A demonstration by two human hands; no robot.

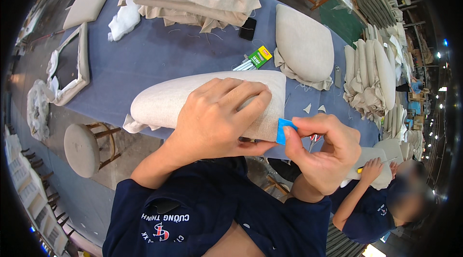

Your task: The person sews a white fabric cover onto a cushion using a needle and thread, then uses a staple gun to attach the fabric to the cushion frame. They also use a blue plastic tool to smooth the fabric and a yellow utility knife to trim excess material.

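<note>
The left hand (219, 114) lies spread, palm down, across the cushion (169, 100), fingers curled over its upper face and pressing it steady at the near edge of the blue surface (144, 54). That cushion is a long beige fabric-covered pad, and its long axis runs out to the left of the hands, with the squared-off end sitting right under the left hand's fingertips. The right hand (323, 153) is closed in a pinch on a small blue scraper (284, 130), thumb and forefinger clamped on it, and the blue edge is touching the cushion's end just below the left hand's fingers. So the working spot is the right end of the cushion, between the two hands: the left hand sits on top of it, the right hand comes in from the side and slightly below. Beyond the hands, farther across the surface, lies a green pack of staples (258, 57), a black phone (248, 28) and a second rounded cushion (304, 44). Off to the right, below the right hand, another person's hand (372, 167) is at work on a separate pad.
</note>
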